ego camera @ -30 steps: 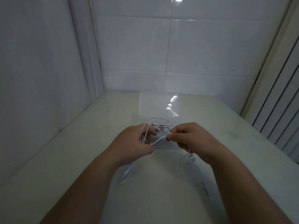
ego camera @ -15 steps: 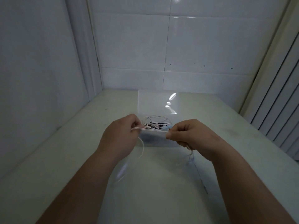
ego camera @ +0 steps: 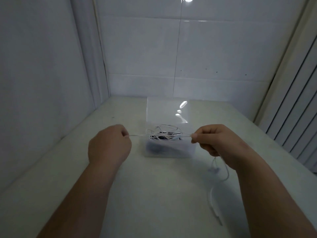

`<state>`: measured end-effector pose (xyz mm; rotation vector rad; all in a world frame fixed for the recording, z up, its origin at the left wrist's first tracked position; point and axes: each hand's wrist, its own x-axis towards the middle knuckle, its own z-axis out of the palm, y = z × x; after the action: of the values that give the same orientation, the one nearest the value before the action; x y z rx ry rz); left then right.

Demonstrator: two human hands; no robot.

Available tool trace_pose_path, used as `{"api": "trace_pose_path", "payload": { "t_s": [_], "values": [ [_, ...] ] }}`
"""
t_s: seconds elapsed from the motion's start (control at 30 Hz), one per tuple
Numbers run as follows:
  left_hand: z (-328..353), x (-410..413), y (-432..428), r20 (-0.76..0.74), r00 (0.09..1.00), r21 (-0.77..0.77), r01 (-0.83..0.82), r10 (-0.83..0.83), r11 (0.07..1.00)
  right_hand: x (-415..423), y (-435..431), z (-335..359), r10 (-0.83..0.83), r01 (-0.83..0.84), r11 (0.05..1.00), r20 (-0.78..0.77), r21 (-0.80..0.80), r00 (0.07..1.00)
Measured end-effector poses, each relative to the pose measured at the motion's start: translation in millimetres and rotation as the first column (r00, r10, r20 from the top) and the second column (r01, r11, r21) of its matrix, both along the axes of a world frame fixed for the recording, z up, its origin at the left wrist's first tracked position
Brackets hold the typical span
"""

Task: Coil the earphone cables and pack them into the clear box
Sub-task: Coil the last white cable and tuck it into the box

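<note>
A white earphone cable [ego camera: 139, 135] runs taut between my two hands, just in front of the clear box [ego camera: 185, 150]. My left hand [ego camera: 109, 146] pinches one end at the left of the box. My right hand [ego camera: 214, 140] pinches the cable at the right, and the rest hangs below it down to the table, with the earbuds [ego camera: 213, 170] and a loose tail [ego camera: 212, 203]. Inside the box lie tangled white and dark earphone cables [ego camera: 163, 134]. The box's clear lid [ego camera: 167, 111] stands open behind it.
The pale table [ego camera: 154, 194] sits in a corner of white tiled walls at the back and left. A ribbed white panel [ego camera: 295, 117] rises along the right edge.
My hands have moved apart, left hand to the left and right hand to the right. The cable loop that hung below my left hand is now drawn straight between them.
</note>
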<state>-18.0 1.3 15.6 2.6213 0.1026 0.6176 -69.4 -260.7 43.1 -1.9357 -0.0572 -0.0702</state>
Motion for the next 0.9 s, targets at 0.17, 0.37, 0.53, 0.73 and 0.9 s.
{"api": "trace_pose_path", "payload": {
  "t_s": [0.17,0.37,0.53,0.73,0.9],
  "values": [
    [0.5,-5.0,-4.6,-0.275,0.929,0.042,0.267,-0.246,0.963,2.4,8.2,-4.8,0.031,-0.031,0.999,0.001,0.024,1.000],
    [-0.4,-14.0,-18.0,-0.129,0.815,-0.175,0.542,-0.565,0.822,1.9,15.8,-6.7,0.050,-0.050,0.999,0.004,-0.016,0.999],
    [-2.3,-16.2,-27.4,0.022,0.786,-0.105,0.617,-0.618,0.780,0.5,25.1,-7.4,0.054,-0.054,0.997,-0.007,-0.053,0.999],
    [-2.5,-17.3,-25.5,-0.100,0.657,-0.290,0.699,-0.747,0.654,4.8,29.0,-11.9,0.025,-0.021,0.990,0.025,-0.137,0.999],
    [-0.3,-21.0,-25.8,-0.157,0.578,-0.474,0.667,-0.801,0.575,5.0,31.1,-14.1,0.011,0.007,0.984,0.101,-0.178,0.995]
  ]
}}
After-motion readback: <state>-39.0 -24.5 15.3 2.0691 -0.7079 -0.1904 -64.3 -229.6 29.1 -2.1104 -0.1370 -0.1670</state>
